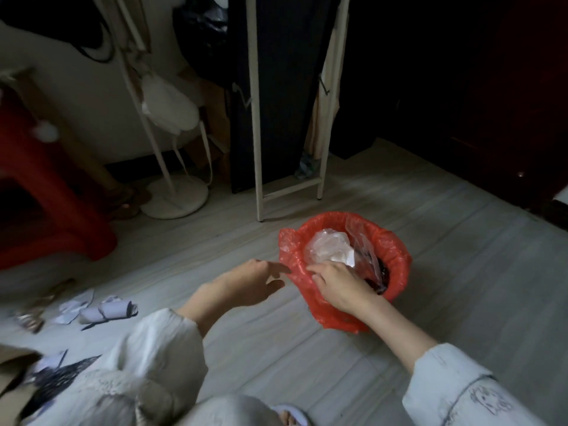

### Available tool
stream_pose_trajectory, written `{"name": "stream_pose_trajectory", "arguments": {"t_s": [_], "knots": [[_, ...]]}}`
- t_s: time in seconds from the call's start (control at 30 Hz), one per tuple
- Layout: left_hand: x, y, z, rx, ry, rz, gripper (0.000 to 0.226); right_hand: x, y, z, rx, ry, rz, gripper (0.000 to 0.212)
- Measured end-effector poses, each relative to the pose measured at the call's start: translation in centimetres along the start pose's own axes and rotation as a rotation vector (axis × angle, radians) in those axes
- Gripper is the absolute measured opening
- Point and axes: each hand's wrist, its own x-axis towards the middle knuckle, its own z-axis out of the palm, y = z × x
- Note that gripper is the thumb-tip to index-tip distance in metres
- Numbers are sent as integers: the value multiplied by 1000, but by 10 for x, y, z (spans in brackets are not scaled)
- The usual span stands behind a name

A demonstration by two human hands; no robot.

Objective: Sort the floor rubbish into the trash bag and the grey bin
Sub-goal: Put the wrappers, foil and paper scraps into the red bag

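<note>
A red trash bag lines a round bin on the floor, and the bin itself is hidden under it. Crumpled clear plastic lies inside. My right hand reaches over the near rim, its fingers curled into the clear plastic. My left hand hovers just left of the bag with straight fingers pointing at the rim, holding nothing. On the floor to the left lie a rolled paper, torn white scraps and dark paper pieces.
A red plastic stool stands at the left. Behind the bag are a white stand base and a white frame rack. Dark furniture fills the right. A cardboard piece lies at the lower left.
</note>
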Motion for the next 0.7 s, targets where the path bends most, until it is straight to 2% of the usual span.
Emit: {"name": "stream_pose_trajectory", "arguments": {"t_s": [0.1,0.3,0.43,0.53,0.7], "knots": [[-46,-9,-30,-21,14,-101,38,-3,-47,-2,-30,38,-107,35],[-159,-54,-80,8,252,-310,28,-5,-159,8,-82,46,-351,40],[-221,-87,-85,-27,348,-457,25,9,-219,33,-82,1,-464,41],[-263,-117,-68,-102,331,-580,26,20,-258,67,-100,-86,-530,42],[-307,-188,-13,-215,195,-732,29,48,-297,146,-158,-273,-586,43]]}}
